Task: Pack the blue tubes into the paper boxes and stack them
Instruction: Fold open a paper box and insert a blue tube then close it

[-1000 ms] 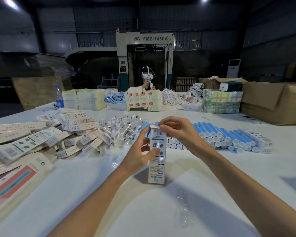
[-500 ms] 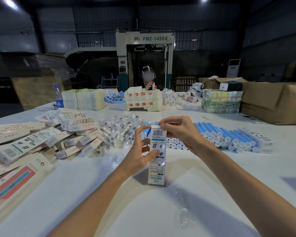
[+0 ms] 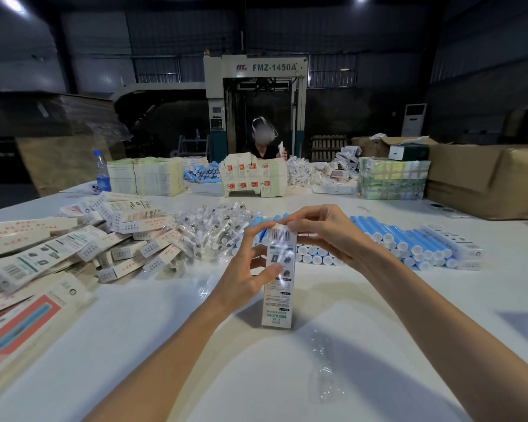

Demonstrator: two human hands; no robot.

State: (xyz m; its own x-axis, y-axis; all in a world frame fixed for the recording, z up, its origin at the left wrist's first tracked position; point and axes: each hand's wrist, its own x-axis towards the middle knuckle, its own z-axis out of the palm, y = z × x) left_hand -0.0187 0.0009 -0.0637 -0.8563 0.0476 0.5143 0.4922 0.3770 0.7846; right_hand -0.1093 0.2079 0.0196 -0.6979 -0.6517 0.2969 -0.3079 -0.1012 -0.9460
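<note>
A narrow white paper box [image 3: 278, 287] stands upright on the white table [image 3: 378, 315], its foot on the surface. My left hand [image 3: 247, 271] grips its upper half from the left, thumb on the printed face. My right hand [image 3: 323, 231] pinches the flap at the box's top end. Whether a tube is inside the box is hidden. Behind my hands lies a row of blue tubes [image 3: 406, 239] with white caps, stacked in two layers. A pile of packed paper boxes [image 3: 83, 239] covers the table's left side.
A heap of small clear-wrapped parts [image 3: 208, 229] lies behind the box. Two closed boxes [image 3: 457, 245] sit right of the tubes. A crumpled clear wrapper [image 3: 323, 367] lies near me. A person sits across the table behind cartons [image 3: 253, 179]; a water bottle [image 3: 102, 172] stands far left.
My right hand's fingers have closed further over the box's top flap, and my left hand's fingers have risen to the top edge. The box has stayed upright in place.
</note>
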